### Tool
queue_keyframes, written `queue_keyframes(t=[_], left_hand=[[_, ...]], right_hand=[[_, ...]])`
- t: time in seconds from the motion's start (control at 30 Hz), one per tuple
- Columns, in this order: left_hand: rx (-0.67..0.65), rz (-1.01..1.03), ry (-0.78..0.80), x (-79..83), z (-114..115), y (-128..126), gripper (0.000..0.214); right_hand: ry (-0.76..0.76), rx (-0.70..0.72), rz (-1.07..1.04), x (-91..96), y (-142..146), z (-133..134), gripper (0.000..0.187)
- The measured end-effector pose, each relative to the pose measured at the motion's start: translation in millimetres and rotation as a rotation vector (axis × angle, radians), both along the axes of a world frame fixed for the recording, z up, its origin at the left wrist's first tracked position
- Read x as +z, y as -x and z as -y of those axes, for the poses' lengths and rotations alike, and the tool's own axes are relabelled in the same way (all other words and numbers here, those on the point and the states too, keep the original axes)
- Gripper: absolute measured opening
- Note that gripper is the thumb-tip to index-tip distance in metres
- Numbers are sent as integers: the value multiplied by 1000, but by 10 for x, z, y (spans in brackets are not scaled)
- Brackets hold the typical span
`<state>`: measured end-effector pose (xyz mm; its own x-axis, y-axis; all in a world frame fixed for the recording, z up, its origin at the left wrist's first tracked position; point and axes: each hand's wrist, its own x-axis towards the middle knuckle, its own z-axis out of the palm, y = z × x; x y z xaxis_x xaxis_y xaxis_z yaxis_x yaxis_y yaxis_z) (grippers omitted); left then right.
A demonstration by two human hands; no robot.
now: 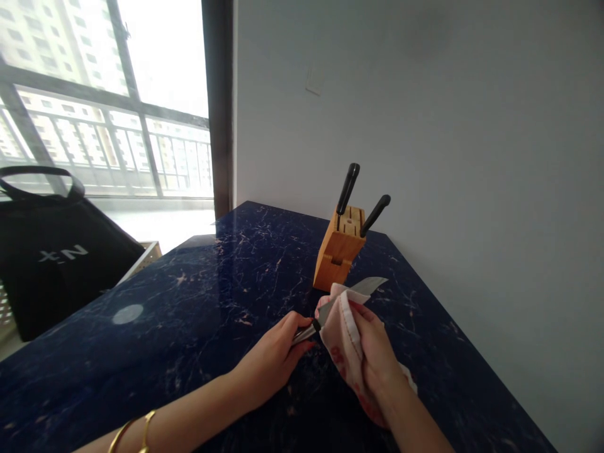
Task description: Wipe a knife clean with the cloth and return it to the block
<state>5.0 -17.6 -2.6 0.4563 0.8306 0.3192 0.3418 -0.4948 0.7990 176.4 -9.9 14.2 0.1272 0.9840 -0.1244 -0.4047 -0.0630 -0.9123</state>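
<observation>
1. Head view: knife (374,286) held over bench (198,340), just in front of block's base; wide grey blade, curved edge, tip pointing up & R; shiny metallic handle, dk collar at blade root.
2. Cloth (343,336), pale pink/white w/ reddish marks, folded over mid-blade; lower end hangs twd bench, tip end of blade sticks out past it.
3. L hand (274,352): fingers closed round knife handle. Two gold bangles (147,428) on that forearm.
4. R hand (375,346): fingers closed on cloth, pinching it about blade; exact gap btw them hidden by fabric.
5. Wooden block (334,267) beyond hands, slotted top, w/ 2 black-handled knives (348,189) in it, handles leaning up & R.
6. Bench: dk blue, pale veins. Far edge & R edge run by grey wall (448,157); narrower strip btw R hand & R edge. Wide stretch L of hands, w/ pale round patch (128,314), out to L edge.
7. Past L edge: black bag (61,258) w/ white lettering; window (108,113) bhd it.
</observation>
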Motion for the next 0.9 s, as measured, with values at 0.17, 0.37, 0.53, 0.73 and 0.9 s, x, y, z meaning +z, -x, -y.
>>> queue_keyframes(t=[0.17,0.37,0.53,0.73,0.9], left_hand=[[-10,0,-1,10,-3,-11,17],[-28,5,-6,43,13,-8,14],[-19,-2,-19,27,13,5,16],[-33,-17,-46,54,12,-7,14],[-33,-28,-69,58,14,-2,15]], right_hand=[[46,10,73,42,23,41,23],[-9,-16,63,61,-5,27,27],[40,151,65,51,177,110,23],[27,16,85,94,119,88,28],[25,107,114,63,160,107,30]])
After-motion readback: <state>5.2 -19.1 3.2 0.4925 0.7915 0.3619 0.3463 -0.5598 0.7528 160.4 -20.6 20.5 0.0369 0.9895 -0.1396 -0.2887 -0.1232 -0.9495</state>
